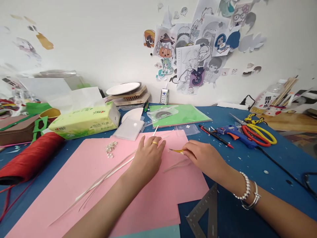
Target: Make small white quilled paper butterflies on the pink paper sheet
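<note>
My left hand (pixel 148 155), with a gold ring on one finger, lies on pink paper sheets (pixel 153 208), its fingers spread. Thin white paper strips (pixel 109 175) run diagonally under it, and a white strip end (pixel 156 130) sticks out beyond the fingertips. Just to the right, my right hand (pixel 204 155) is closed round yellow tweezers (pixel 177 151), whose curved dark tip points left, above the paper. More thin strips (pixel 175 164) lie below that tip. Small white paper coils (pixel 111 148) are heaped left of my left hand.
A metal set square (pixel 213 211) lies at the front. To the right are a blue glue gun (pixel 231 132), red-handled scissors (pixel 255 135) and pliers. A red thread spool (pixel 29 158) and tissue pack (pixel 86 120) stand left. Green sheets (pixel 188 115) lie behind.
</note>
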A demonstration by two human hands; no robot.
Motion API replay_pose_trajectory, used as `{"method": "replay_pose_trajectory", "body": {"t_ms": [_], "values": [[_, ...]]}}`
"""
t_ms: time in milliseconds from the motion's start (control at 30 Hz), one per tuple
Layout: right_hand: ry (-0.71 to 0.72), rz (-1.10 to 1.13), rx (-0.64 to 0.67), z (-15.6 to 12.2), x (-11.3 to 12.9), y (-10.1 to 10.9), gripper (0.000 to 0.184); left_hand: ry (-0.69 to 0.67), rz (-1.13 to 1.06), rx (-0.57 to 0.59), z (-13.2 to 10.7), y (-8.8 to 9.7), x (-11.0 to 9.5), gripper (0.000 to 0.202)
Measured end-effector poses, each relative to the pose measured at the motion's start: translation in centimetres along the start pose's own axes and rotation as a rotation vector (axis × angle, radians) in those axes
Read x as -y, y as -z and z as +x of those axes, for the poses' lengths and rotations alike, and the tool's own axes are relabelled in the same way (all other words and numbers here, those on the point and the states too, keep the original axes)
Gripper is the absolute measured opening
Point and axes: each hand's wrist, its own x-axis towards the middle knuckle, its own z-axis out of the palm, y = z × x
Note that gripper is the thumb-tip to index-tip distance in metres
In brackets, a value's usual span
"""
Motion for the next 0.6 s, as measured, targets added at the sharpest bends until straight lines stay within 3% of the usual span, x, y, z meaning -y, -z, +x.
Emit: {"method": "replay_pose_trajectory", "body": {"t_ms": [600], "values": [[-0.002, -0.037, 0.027, 0.13, -0.27, -0.63, 0.016, -0.11, -0.032, 0.162, -0.48, 0.55, -0.62, 0.047]]}}
